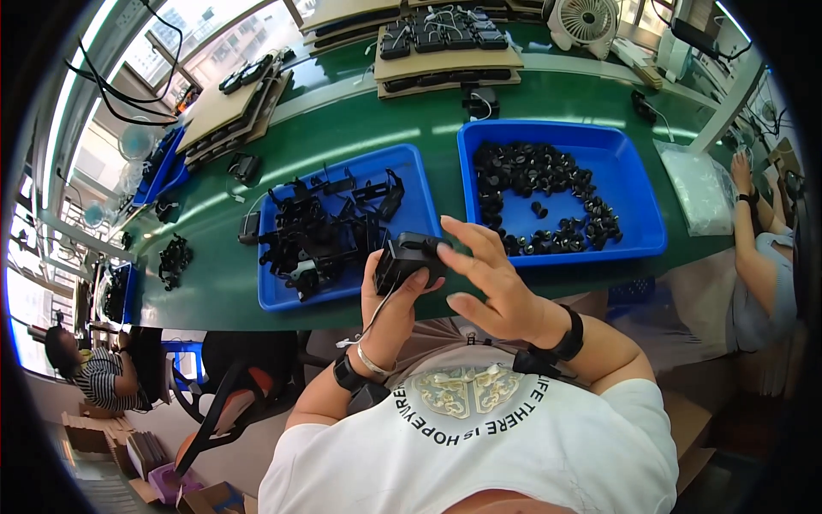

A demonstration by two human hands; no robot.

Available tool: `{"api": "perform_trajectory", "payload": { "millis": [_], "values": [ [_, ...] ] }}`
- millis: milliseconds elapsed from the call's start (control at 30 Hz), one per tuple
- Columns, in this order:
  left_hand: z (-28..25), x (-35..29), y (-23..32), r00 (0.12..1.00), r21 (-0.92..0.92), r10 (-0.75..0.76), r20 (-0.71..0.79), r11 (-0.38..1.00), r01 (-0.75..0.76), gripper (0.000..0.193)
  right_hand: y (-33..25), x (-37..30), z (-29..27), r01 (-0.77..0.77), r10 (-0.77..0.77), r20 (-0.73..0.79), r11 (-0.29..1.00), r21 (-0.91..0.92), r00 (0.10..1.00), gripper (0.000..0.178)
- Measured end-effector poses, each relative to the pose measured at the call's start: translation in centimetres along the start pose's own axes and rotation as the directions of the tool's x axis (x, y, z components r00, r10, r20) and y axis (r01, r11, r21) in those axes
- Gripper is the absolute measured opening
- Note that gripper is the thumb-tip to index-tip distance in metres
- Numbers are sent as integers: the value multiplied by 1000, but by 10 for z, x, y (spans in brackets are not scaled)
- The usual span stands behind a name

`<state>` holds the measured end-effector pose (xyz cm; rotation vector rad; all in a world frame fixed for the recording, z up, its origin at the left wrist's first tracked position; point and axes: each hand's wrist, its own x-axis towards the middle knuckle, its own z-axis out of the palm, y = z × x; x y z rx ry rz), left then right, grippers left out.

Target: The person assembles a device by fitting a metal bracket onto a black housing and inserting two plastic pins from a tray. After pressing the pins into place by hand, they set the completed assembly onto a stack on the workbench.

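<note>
My left hand is closed around a black box-shaped device, its thumb lying along the near side. A thin white cable with a small plug hangs from the device past my wrist. On the device's upper face sits a small dark rounded part. My right hand has its fingers spread, the index fingertip at that part; whether it touches cannot be made out. Behind the device stands a blue tray of black plastic brackets. Farther right, another blue tray holds small black round knobs.
On the green table, boards stacked with black devices stand at the back, near a white fan. Loose brackets lie at left. A clear plastic bag is at right, beside another person's arm.
</note>
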<state>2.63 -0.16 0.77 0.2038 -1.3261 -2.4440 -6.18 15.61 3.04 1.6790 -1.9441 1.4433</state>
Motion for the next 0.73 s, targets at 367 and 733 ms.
{"api": "perform_trajectory", "payload": {
  "millis": [367,733],
  "values": [
    [2,-7,3,996,62,56,-77,997,-51,30,-3,1,8,-37,30,-56,991,-130,998,53],
    [-2,-4,1,995,51,76,-60,996,-73,36,0,-2,12,64,-54,88,990,-124,995,55]
  ]
}}
